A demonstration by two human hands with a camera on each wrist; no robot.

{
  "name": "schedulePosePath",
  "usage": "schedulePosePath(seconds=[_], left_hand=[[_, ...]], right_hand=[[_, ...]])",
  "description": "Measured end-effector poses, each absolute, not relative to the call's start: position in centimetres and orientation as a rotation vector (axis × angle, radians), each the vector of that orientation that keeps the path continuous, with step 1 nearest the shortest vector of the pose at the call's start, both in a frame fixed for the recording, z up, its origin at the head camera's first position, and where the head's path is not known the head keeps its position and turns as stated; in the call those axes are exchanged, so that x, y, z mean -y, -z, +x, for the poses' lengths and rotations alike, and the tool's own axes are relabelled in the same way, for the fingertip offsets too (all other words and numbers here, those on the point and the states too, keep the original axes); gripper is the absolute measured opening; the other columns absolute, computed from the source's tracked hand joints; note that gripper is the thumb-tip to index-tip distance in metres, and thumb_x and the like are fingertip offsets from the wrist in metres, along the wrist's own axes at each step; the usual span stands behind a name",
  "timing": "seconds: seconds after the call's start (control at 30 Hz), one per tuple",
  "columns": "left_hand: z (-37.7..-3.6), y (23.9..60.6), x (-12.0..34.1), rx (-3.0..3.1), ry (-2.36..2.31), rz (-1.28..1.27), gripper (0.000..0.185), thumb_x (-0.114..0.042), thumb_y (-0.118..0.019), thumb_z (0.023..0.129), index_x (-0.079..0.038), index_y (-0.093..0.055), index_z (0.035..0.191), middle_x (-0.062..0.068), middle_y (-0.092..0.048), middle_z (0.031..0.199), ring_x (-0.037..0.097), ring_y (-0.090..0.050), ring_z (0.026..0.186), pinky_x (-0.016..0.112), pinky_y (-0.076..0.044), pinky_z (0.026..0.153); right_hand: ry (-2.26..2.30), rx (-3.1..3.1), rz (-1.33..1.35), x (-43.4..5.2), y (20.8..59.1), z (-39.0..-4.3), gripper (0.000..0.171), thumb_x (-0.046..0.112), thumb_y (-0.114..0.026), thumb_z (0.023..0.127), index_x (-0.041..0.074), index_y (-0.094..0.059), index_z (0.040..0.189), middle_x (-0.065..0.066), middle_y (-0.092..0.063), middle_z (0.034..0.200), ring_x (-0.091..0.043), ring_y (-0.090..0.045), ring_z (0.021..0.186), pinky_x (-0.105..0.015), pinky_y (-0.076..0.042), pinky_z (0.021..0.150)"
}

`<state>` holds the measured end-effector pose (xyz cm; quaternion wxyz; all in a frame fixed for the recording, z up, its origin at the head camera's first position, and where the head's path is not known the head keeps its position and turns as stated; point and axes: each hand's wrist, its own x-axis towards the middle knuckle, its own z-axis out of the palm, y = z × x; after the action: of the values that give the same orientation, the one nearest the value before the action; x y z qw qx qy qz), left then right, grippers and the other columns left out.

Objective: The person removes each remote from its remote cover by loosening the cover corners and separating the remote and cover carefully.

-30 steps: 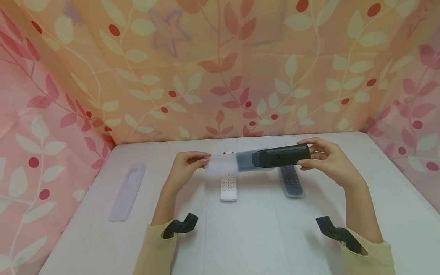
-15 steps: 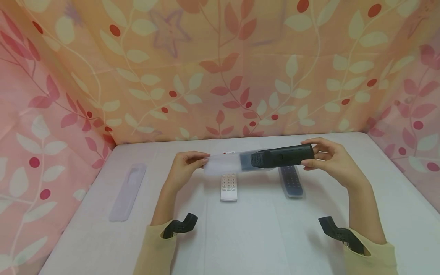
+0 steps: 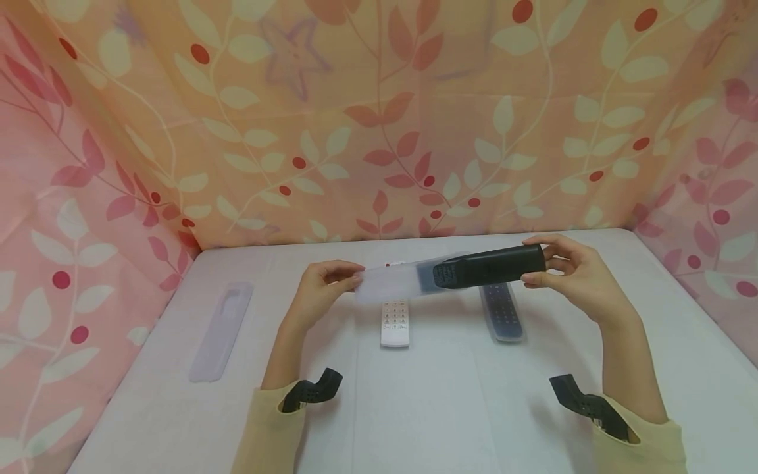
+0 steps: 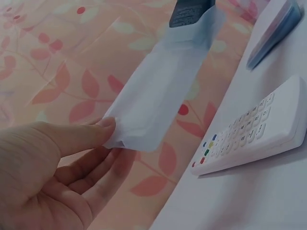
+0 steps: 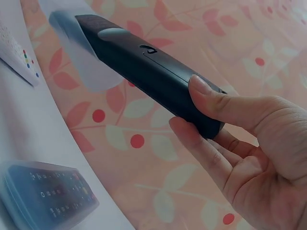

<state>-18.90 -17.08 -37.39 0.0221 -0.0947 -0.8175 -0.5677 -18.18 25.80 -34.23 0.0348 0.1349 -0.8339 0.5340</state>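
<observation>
My left hand (image 3: 322, 289) pinches the closed-looking end of a translucent silicone remote cover (image 4: 153, 91) between thumb and fingers. At the cover's other end, a black remote control (image 3: 491, 266) sits partly inside it, its dark tip showing through the milky material. My right hand (image 3: 571, 276) grips the remote's bare end; in the right wrist view the thumb (image 5: 201, 86) lies on the side with the battery lid mark. Remote and cover are held above the table, tilted slightly up to the right. The remote's buttons face away and are hidden.
Below the cover lies a white remote (image 3: 395, 322), its far end partly hidden. A dark remote in a clear cover (image 3: 502, 313) rests to its right. Another translucent cover (image 3: 220, 332) lies at left on the white table (image 3: 426, 408). Patterned cloth (image 3: 379, 118) hangs behind and beside it.
My right hand has moved a little to the right and up, drawing the black remote slightly further out of the cover. My left hand has stayed nearly in place.
</observation>
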Motion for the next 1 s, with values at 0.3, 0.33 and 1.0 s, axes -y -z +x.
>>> schedulePosePath(seconds=[0.3, 0.33, 1.0], left_hand=[[-18.8, 37.2, 15.7, 2.634, 1.627, -0.361, 0.018, -0.008, -0.078, 0.095, -0.003, -0.081, 0.113, 0.011, -0.079, 0.111, 0.022, -0.07, 0.094, 0.024, -0.056, 0.081], [-18.7, 37.2, 15.5, 2.646, 1.615, -0.37, 0.018, -0.008, -0.078, 0.095, -0.004, -0.081, 0.113, 0.01, -0.079, 0.11, 0.021, -0.07, 0.094, 0.024, -0.055, 0.079], [-17.8, 36.6, 12.7, 2.721, 1.46, -0.499, 0.022, -0.011, -0.08, 0.095, -0.006, -0.081, 0.115, 0.009, -0.078, 0.112, 0.024, -0.07, 0.097, 0.029, -0.06, 0.082]], right_hand=[[-1.567, 2.556, 0.45, -25.3, 34.0, -18.1, 0.055, -0.002, -0.084, 0.087, 0.01, -0.063, 0.136, 0.004, -0.063, 0.112, -0.002, -0.07, 0.095, -0.018, -0.061, 0.078], [-1.565, 2.553, 0.465, -25.1, 33.9, -18.1, 0.055, -0.002, -0.085, 0.086, 0.01, -0.064, 0.136, 0.004, -0.064, 0.112, -0.003, -0.07, 0.095, -0.019, -0.061, 0.078], [-1.606, 2.53, 0.589, -22.8, 33.7, -17.9, 0.051, -0.004, -0.086, 0.084, 0.01, -0.067, 0.13, 0.004, -0.067, 0.105, -0.011, -0.07, 0.092, -0.024, -0.063, 0.077]])
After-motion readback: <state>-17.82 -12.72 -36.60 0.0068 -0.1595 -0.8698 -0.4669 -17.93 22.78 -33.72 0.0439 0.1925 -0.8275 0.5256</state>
